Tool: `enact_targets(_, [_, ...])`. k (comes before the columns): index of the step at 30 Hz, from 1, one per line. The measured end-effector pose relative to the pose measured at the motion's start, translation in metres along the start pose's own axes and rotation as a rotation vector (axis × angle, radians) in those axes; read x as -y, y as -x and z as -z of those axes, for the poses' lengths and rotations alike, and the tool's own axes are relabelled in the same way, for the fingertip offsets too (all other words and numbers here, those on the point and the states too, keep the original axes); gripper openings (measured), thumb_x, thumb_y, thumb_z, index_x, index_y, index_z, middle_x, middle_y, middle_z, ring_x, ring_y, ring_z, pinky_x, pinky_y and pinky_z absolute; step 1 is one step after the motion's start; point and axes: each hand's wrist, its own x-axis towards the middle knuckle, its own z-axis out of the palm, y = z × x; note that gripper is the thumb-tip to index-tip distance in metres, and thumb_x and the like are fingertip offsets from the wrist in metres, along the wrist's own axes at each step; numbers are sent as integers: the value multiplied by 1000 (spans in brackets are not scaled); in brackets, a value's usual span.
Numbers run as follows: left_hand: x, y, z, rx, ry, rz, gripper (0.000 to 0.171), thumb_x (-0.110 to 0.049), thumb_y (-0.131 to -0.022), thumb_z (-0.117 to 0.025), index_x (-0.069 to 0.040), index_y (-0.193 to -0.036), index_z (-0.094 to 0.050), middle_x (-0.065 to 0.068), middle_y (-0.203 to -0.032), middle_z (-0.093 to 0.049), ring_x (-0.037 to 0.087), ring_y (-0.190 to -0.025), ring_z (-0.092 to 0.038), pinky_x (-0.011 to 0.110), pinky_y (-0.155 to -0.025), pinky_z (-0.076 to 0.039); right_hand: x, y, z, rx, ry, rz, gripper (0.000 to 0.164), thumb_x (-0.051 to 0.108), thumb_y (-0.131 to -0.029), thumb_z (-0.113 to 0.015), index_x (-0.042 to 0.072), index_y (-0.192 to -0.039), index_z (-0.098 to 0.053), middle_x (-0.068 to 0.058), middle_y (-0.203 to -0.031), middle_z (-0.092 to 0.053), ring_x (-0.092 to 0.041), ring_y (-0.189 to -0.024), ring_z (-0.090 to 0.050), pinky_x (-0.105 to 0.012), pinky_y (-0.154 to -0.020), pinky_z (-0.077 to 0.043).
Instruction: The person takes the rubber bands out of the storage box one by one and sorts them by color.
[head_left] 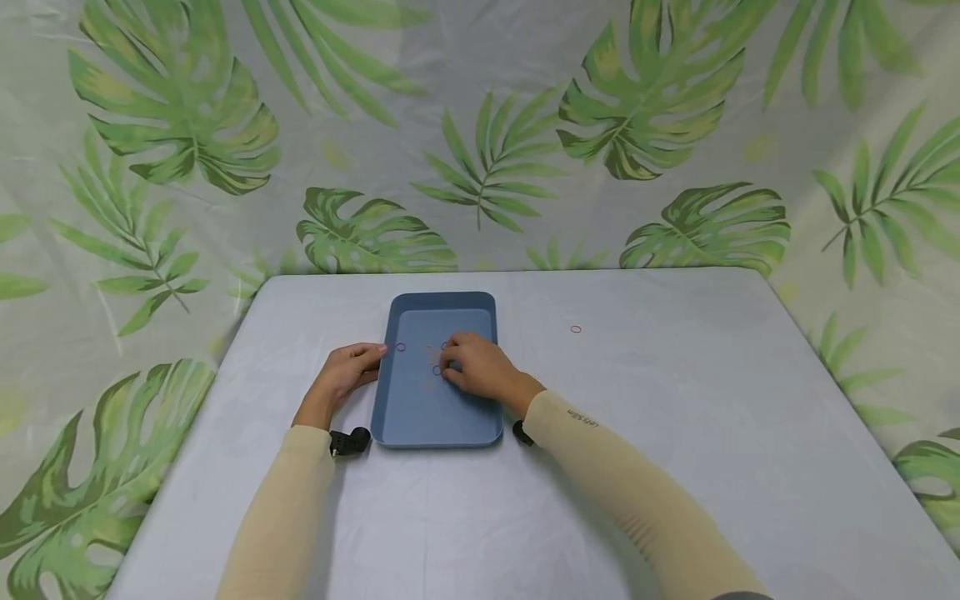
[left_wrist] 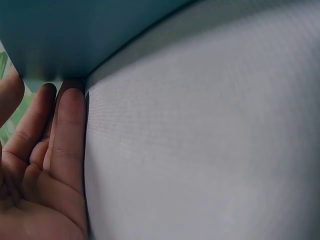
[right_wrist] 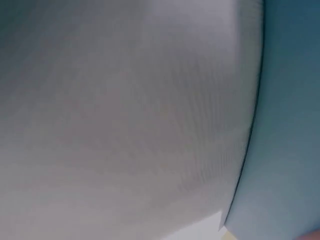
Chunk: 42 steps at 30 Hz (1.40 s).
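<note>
Surroundings and Lighting

A pale table (head_left: pixel 675 400) with rounded far corners occupies the lower area. A creased, light-toned backdrop (head_left: pixel 517 58) stands behind it and shows along both sides. Printed green leaves (head_left: pixel 180 108), split and feathered types, cover the backdrop. Light is diffuse; shadows are soft

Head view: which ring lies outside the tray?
The red ring on the table, right of the tray; the other visible rings are all within the tray's rim.

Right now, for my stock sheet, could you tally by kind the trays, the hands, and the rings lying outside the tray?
Blue tray: 1
Hands: 2 (left hand, right hand)
Red ring on the table: 1
Total: 4
</note>
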Motion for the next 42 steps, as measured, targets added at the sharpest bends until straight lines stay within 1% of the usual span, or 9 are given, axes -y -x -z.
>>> enact_targets(6, [0, -1, 2, 2, -1, -2, 47, -31, -99, -62, 2, -133, -58, 12, -134, -58, 4, -103, -59, 14, -86, -56, -3, -2, 21, -50, -153, -16, 7, 21, -94, -70, 16, -95, -75, -2, -103, -66, -22, -96, -62, -36, -83, -54])
enact_targets(9, [0, -1, 2, 3, 8, -12, 48, -31, -98, -63, 3, -132, -58, 10, -128, -60, 3, -100, -59, 14, -85, -56, -8, -3, 32, -86, -189, -46, 7, 20, -94, -69, 16, -95, -74, -3, -104, -66, -24, -98, -62, -36, -83, -53])
enact_targets(16, [-2, 0, 3, 2, 22, -18, 47, -29, -99, -63, 4, -133, -57, 2, -117, -63, 0, -95, -60, 14, -82, -57, -24, 2, 50, -114, -195, -88, 7, 20, -94, -69, 15, -93, -74, -5, -104, -64, -27, -98, -61, -38, -84, -52])
enact_targets(22, [-1, -1, 3, 6, 22, -20, 48, -30, -99, -63, 3, -133, -57, 5, -121, -63, 1, -96, -60, 14, -83, -57, -43, 12, 62, -133, -209, -105, 7, 18, -94, -69, 13, -93, -74, -7, -105, -65, -31, -100, -62, -40, -87, -52])
enact_targets(27, [-2, 1, 2, 19, 25, -12, 48, -28, -100, -61, 2, -136, -56, 8, -126, -61, 1, -97, -60, 14, -83, -56, -62, 23, 73, -141, -187, -152, 9, 18, -95, -68, 11, -96, -74, -9, -108, -65, -30, -102, -62, -42, -91, -54])
enact_targets(32, [-1, 2, 1, 25, 40, -13, 47, -27, -100, -61, 2, -136, -56, 8, -127, -61, 0, -97, -61, 14, -84, -56, -86, 37, 84, -165, -184, -192, 8, 16, -94, -69, 10, -96, -74, -12, -108, -65, -34, -102, -62, -46, -90, -53])
enact_targets(36, [0, 1, 1, 30, 53, -22, 47, -27, -100, -62, 3, -135, -56, 1, -117, -63, -1, -95, -61, 14, -83, -57, -109, 52, 92, -160, -176, -264, 11, 16, -93, -69, 8, -98, -74, -14, -111, -65, -34, -102, -62, -48, -90, -53])
enact_targets(39, [1, 0, 1, 39, 48, -24, 48, -28, -99, -62, 3, -135, -56, 1, -118, -63, -1, -96, -61, 14, -85, -56, -126, 66, 98, -146, -165, -334, 12, 17, -94, -68, 7, -100, -73, -15, -113, -65, -35, -103, -61, -49, -89, -52])
enact_targets(42, [1, 0, 2, 26, 40, -15, 47, -28, -99, -62, 2, -135, -56, 2, -121, -62, -1, -97, -60, 13, -84, -56, -141, 76, 104, -134, -155, -385, 15, 17, -95, -65, 6, -102, -73, -16, -113, -64, -36, -104, -60, -50, -89, -51])
